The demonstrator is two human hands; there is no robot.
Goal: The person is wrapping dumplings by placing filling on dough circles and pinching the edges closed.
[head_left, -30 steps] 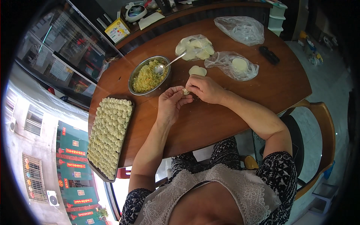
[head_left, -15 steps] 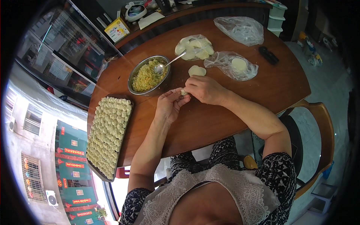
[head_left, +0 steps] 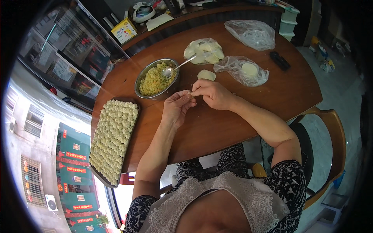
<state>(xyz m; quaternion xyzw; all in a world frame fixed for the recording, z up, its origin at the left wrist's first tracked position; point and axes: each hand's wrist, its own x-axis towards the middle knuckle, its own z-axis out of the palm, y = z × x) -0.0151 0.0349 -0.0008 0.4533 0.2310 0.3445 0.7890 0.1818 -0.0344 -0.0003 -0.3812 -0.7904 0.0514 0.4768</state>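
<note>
A small pale dumpling (head_left: 190, 93), mostly hidden by fingers, is held between my two hands above the table. My left hand (head_left: 176, 109) cradles it from the left with curled fingers and thumb. From the right, the fingertips of my right hand (head_left: 216, 95) pinch its edge. Just beyond my right hand lies a short stack of round dough wrappers (head_left: 206, 75). A metal bowl (head_left: 138, 91) of yellow chopped filling (head_left: 155, 81) stands beyond my left hand, with a metal spoon (head_left: 168, 72) resting in it. Many finished dumplings (head_left: 115, 138) fill a dark tray (head_left: 133, 129) at the left.
The wooden table (head_left: 217, 124) carries a bag of wrappers (head_left: 204, 51), a plastic bag with one pale disc (head_left: 248, 70), a crumpled clear bag (head_left: 251, 35) and a black object (head_left: 279, 61). A wooden chair (head_left: 338, 147) stands at the right.
The fingers of my right hand have shifted on the dumpling's edge, and less of it shows now. Both hands stay at nearly the same place; the whole view has moved slightly.
</note>
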